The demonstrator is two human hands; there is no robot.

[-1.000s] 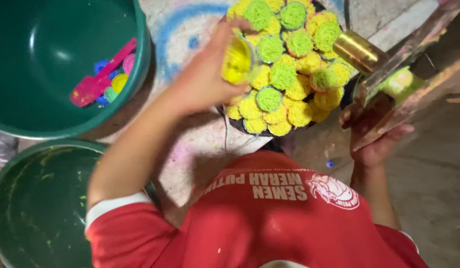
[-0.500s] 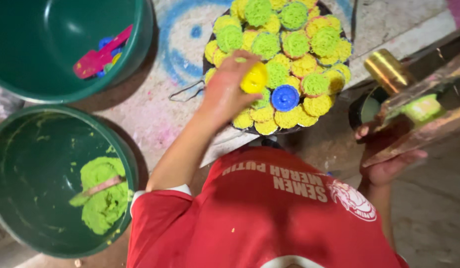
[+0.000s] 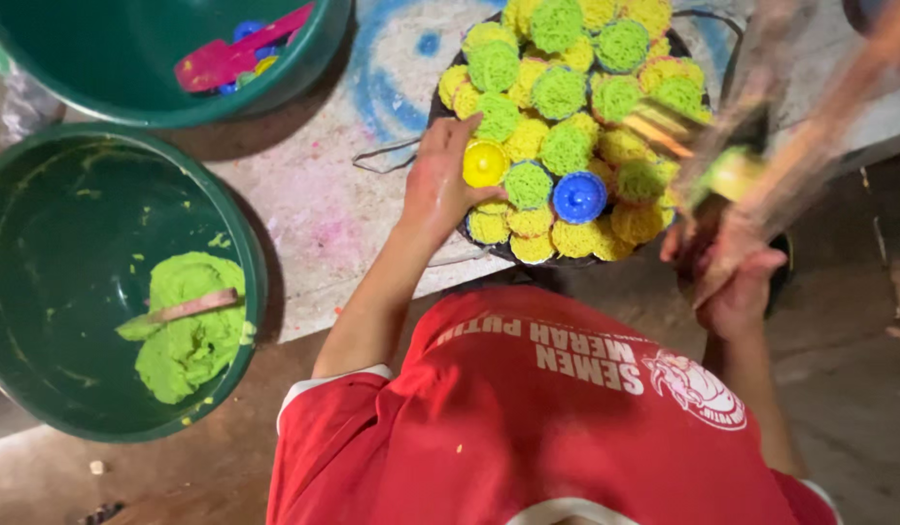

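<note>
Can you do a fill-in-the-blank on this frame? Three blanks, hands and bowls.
1. The left hand touches a small round cup whose colour is ____.
2. Beside it on the tray of noodle nests sits a second cup, coloured ____.
3. The dough in the near green basin is ____ in colour.

Missing words: yellow; blue; green

Count, head view:
- Large dark green plastic basins: 2, one holding green dough, one at the top edge.
- Round plastic moulds on the tray of noodle nests: 2, one yellow, one blue.
- Green and yellow noodle nests: too many and too overlapped for an exact tally.
- Hands in view: 2.
</note>
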